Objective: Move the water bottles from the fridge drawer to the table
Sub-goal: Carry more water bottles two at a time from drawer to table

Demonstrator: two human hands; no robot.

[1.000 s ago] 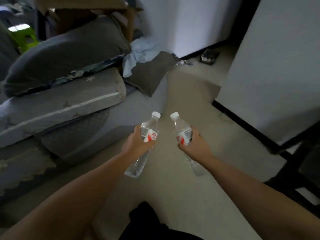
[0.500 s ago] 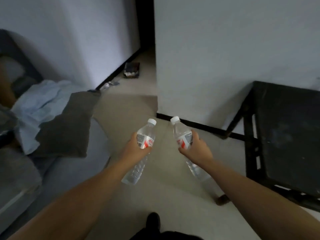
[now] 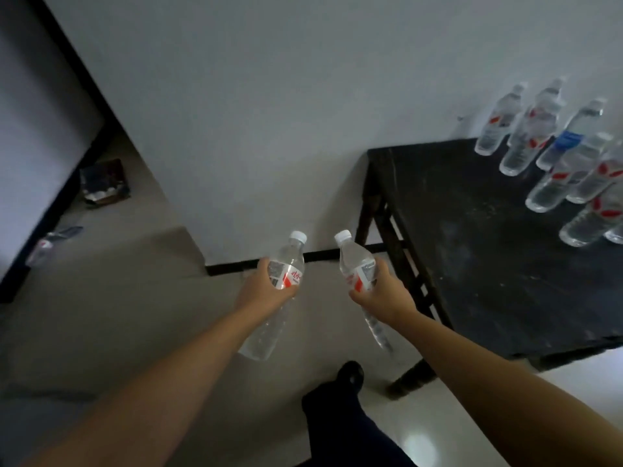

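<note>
My left hand grips a clear water bottle with a white cap and a red-and-white label, held over the floor. My right hand grips a second, similar water bottle, close to the near left corner of the black table. Both bottles tilt with their caps pointing away from me. Several more water bottles stand on the table's far right part, one of them with a blue label. The fridge drawer is out of view.
A white wall runs behind the table, with a black skirting at the floor. A dark doorway edge is at the left. A small dark object and some litter lie on the floor. My dark trouser leg and shoe are below.
My view has swung right: the sofa and cushions have left the frame and the black table with its standing bottles has come in. Both hands still hold their bottles.
</note>
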